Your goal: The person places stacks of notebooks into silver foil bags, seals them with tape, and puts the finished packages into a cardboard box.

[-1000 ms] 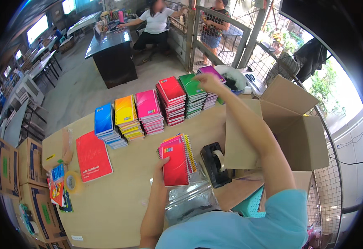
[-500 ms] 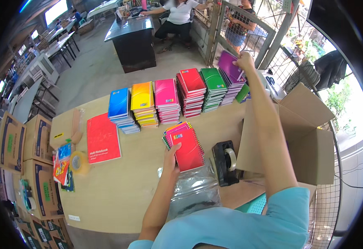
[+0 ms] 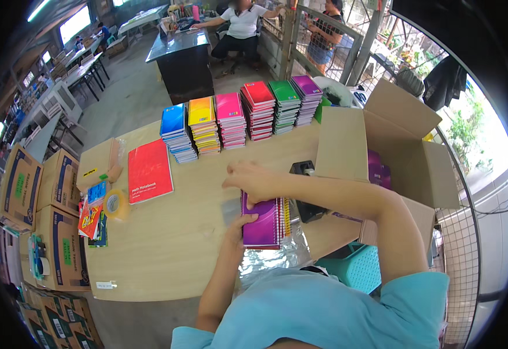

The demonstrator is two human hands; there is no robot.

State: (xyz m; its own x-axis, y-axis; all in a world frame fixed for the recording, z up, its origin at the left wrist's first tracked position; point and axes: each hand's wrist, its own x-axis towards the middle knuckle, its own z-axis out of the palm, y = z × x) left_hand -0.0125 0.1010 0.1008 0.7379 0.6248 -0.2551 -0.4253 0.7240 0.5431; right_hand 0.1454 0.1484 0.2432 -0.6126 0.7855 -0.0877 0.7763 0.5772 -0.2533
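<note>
I hold a small stack of spiral notebooks (image 3: 264,224) with a purple cover on top, upright over the wooden table (image 3: 178,244). My left hand (image 3: 241,225) grips its lower left edge. My right hand (image 3: 253,179) curls over its top edge. Across the table's far side stand notebook piles in a row: blue (image 3: 174,131), orange (image 3: 203,121), pink (image 3: 229,118), red (image 3: 258,106), green (image 3: 285,102) and purple (image 3: 307,96).
An open cardboard box (image 3: 393,151) stands at my right, with a black tape dispenser (image 3: 305,195) beside it. A red notebook (image 3: 149,170) and a tape roll (image 3: 116,203) lie at left. Clear wrap (image 3: 271,259) lies under the stack. Cartons (image 3: 56,192) line the left; people sit at a dark desk (image 3: 181,58).
My right arm has drawn back from the far purple pile to the stack in my left hand. The stack's top cover was red and is now purple.
</note>
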